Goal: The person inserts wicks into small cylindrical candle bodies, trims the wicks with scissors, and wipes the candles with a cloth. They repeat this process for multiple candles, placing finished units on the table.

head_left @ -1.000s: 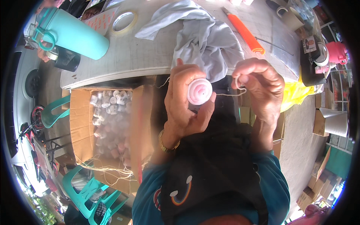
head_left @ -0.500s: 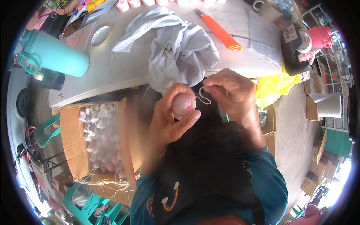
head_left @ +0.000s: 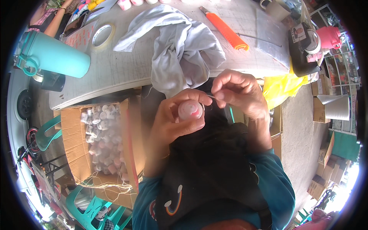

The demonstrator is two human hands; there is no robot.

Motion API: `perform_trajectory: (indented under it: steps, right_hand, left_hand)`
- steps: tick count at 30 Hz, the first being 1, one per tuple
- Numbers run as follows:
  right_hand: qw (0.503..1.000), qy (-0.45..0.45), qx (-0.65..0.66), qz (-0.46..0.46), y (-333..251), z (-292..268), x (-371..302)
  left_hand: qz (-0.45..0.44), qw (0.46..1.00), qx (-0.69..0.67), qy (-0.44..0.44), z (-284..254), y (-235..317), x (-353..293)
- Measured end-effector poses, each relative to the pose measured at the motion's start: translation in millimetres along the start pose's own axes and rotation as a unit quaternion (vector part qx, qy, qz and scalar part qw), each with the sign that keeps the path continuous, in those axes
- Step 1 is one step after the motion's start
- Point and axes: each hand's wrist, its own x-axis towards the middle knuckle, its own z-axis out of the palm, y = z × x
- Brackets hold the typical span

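My left hand [head_left: 165, 119] is wrapped round a small rounded pink-and-white piece [head_left: 189, 110], its swirled end facing up. My right hand [head_left: 242, 95] is closed in a pinch on a thin white string [head_left: 210, 96] just beside that piece. The string runs close to my left index fingertip; its far end is hidden by the fingers. Both hands are above my dark apron [head_left: 207, 153], near the table's front edge. A crumpled light-grey cloth [head_left: 180, 50] lies just beyond them, hanging over that edge.
On the table [head_left: 126, 73] are a turquoise bottle [head_left: 57, 55], a tape roll [head_left: 102, 36] and an orange-handled cutter [head_left: 226, 30]. A cardboard box [head_left: 74, 149] of small white and pink pieces stands at left. A yellow plastic bag [head_left: 281, 92] hangs at right.
My right hand has drawn slightly up and right, and the string's loose loop has straightened. The left hand has shifted a little right, its index finger now reaching toward the string.
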Motion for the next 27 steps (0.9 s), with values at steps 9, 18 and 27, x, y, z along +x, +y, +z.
perform_trajectory:
  steps: [9,18,27]
  right_hand:
    - [0.982,-0.08,0.167,-0.048,18.6,-7.2,3.4]
    - [0.937,0.0,-0.281,-0.208,5.4,15.6,4.5]
    - [0.886,0.01,-0.386,-0.256,4.7,26.4,7.0]
  left_hand:
    - [0.023,0.997,0.008,0.077,2.9,-6.5,3.4]
    - [0.026,0.993,0.097,0.066,-0.7,-5.5,-2.8]
    - [0.117,0.965,0.227,0.067,-2.6,-5.1,-2.2]
